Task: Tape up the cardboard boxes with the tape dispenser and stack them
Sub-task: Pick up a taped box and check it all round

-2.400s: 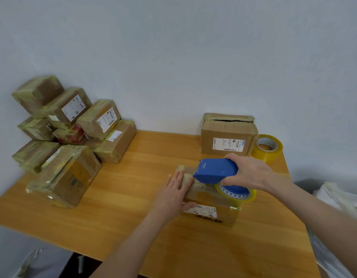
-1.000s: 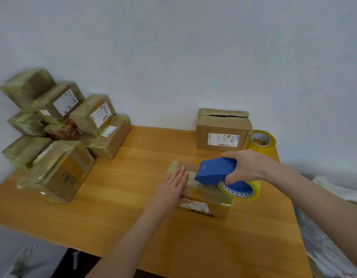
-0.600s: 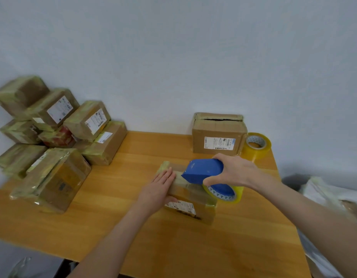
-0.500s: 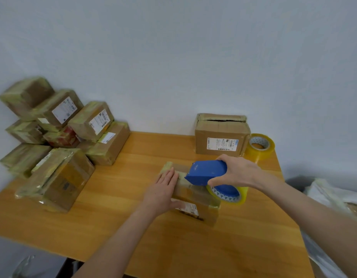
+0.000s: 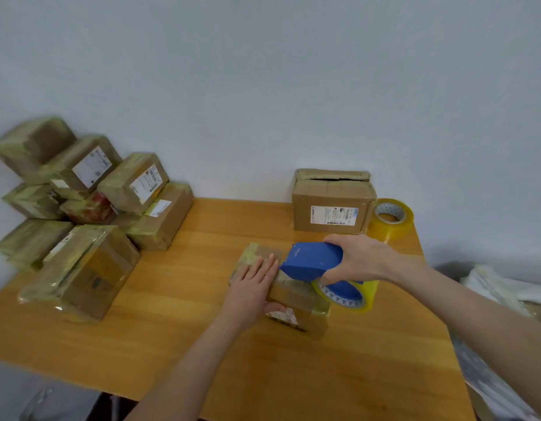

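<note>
box [image 5: 296, 294]: mid-table [image 5: 178, 302], under both our hands | left hand [image 5: 253, 287]: spread flat, pressing its left end | right hand [image 5: 359, 259]: gripping blue dispenser [image 5: 313, 260] on its top, right of left fingers | stack [image 5: 81, 214]: far left

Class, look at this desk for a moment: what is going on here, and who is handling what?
A person is taping a small cardboard box on a wooden table. The left hand presses flat on the box, while the right hand grips a blue tape dispenser on its top. Taped boxes are piled at the left. An untaped box and a spare tape roll wait by the wall.
</note>
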